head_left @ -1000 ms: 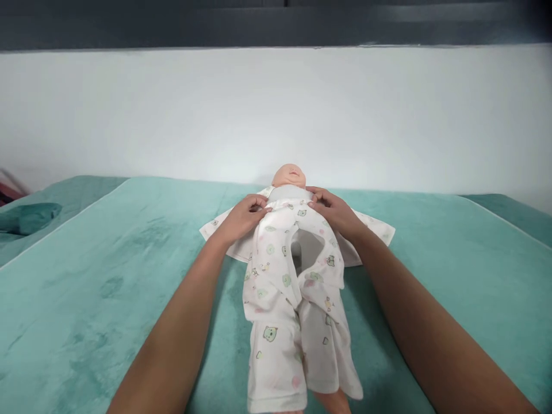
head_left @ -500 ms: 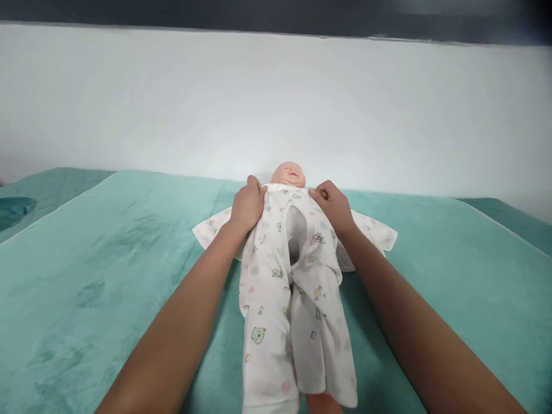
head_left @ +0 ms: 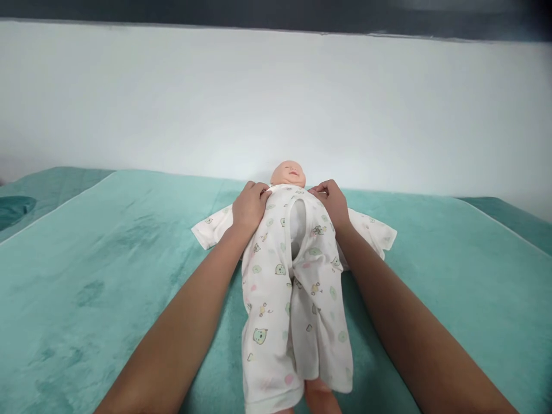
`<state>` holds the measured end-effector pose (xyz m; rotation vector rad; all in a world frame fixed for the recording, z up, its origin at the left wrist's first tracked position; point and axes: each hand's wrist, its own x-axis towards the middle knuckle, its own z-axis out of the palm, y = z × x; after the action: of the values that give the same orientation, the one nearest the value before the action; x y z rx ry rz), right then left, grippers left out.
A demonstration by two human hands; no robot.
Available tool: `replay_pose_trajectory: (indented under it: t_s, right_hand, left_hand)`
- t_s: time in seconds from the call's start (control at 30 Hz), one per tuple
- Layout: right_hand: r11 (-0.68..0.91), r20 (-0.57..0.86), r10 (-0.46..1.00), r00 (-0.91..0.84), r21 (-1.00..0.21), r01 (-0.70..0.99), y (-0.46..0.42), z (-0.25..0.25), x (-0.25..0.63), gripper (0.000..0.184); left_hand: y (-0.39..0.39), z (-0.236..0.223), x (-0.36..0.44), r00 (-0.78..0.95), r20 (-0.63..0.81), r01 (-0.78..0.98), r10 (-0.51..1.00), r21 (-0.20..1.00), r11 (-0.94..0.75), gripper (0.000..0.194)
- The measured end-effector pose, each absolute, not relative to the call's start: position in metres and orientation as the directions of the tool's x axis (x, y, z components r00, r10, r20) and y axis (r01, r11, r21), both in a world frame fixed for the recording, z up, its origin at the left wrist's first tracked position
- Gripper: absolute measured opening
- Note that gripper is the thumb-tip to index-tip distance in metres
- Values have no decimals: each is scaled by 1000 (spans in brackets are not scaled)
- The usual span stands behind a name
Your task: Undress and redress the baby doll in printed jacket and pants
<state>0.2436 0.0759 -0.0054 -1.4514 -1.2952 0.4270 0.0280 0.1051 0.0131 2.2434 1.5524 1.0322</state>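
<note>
A baby doll [head_left: 288, 172] lies on its back on a teal blanket [head_left: 107, 270], head away from me. It wears white printed trousers [head_left: 293, 299] that reach up to its chest. My left hand [head_left: 249, 206] grips the trousers' top edge on the doll's left side as I see it. On the other side my right hand [head_left: 332, 202] pinches the same edge. A white printed garment [head_left: 371, 233] lies spread open under the doll, its sleeves out to both sides. One bare foot [head_left: 318, 395] pokes out at the bottom.
A white wall [head_left: 276, 103] rises right behind the doll's head. A darker teal cloth [head_left: 12, 208] lies at the far left edge. The blanket stretches wide to both sides of the doll.
Both hands have drawn the trousers' top edge up the doll's body toward its neck, covering the grey torso that showed before. The view has tilted slightly.
</note>
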Motion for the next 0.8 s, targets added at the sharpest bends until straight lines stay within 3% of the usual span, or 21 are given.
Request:
replay_pose_trajectory:
  t_s: [0.2, 0.33, 0.43, 0.53, 0.63, 0.7, 0.8]
  right_hand:
    - [344, 429, 877, 216, -875, 340, 56, -8, 238, 24]
    - [315, 394, 892, 219, -892, 324, 28, -1, 228, 29]
    - [284, 416, 846, 334, -881, 378, -1, 3, 217, 31]
    - [327, 567, 731, 380, -779, 535, -44, 1, 208, 26]
    - [351, 605, 758, 245, -694, 629, -104, -7, 204, 13]
    - [354, 510, 855, 90, -703, 617, -147, -15, 203, 12]
    - [332, 377, 924, -69, -697, 636, -201, -28, 203, 25]
  left_hand:
    - [102, 8, 18, 314, 374, 688, 873, 544, -481, 32]
    - [96, 1, 13, 296, 450, 615, 842, 585, -529, 34]
    - [84, -4, 10, 206, 529, 587, 824, 607, -536, 35]
    - [64, -9, 6, 145, 549, 579, 823, 627, -520, 32]
    - [38, -13, -3, 132, 529, 567, 838, 654, -502, 29]
    - [16, -15, -11, 142, 500, 551, 854, 677, -488, 27]
    - [-24, -18, -25, 153, 437, 525, 886, 723, -448, 23]
